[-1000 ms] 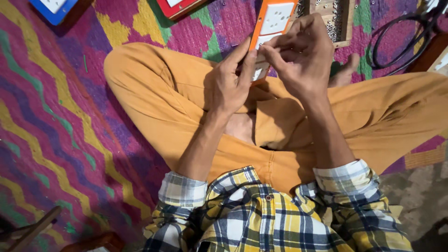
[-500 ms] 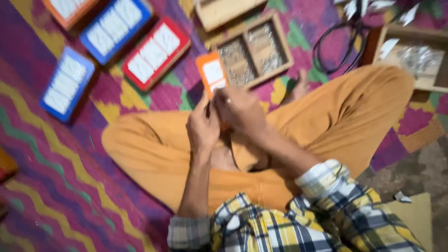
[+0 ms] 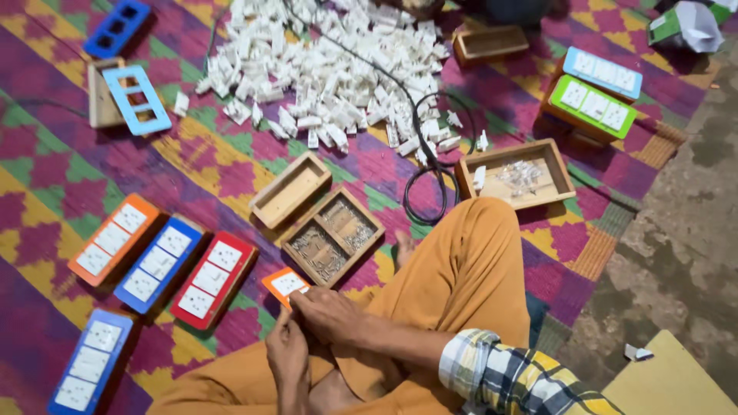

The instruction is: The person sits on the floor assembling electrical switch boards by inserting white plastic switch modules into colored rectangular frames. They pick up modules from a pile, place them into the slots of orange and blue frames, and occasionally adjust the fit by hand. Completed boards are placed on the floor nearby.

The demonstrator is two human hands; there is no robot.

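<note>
1. Beside the divided wooden tray (image 3: pixel 333 234), just toward the person, both hands are holding a small orange switch plate (image 3: pixel 285 283).
2. That orange switch plate is showing an orange frame around one white square in the middle; it is lying tilted, its top corner nearly touching the divided wooden tray.
3. Right hand (image 3: pixel 330 313) is gripping the plate's near edge, fingers curled over it and pinching it.
4. Left hand (image 3: pixel 287 350) is sitting just below the plate with its fingertips reaching up to the plate's lower corner; the fingers are closing on that corner, though the contact itself is partly hidden.
5. Left of the divided wooden tray, a red switch board (image 3: pixel 212 278), a blue switch board (image 3: pixel 157 263) and an orange switch board (image 3: pixel 112 238) are lying side by side, each carrying white squares.
6. Above the divided wooden tray, an empty wooden box (image 3: pixel 290 189) is resting against it.
7. Farther beyond the tray, a heap of white plastic pieces (image 3: pixel 330 69) is spreading over the patterned mat (image 3: pixel 46 177), with a black cable (image 3: pixel 427 165) looping through it.
8. Right of the tray, the person's knee in orange trousers (image 3: pixel 461 269) is rising, and past it a wooden box with clear small parts (image 3: pixel 513 175) is lying.
</note>
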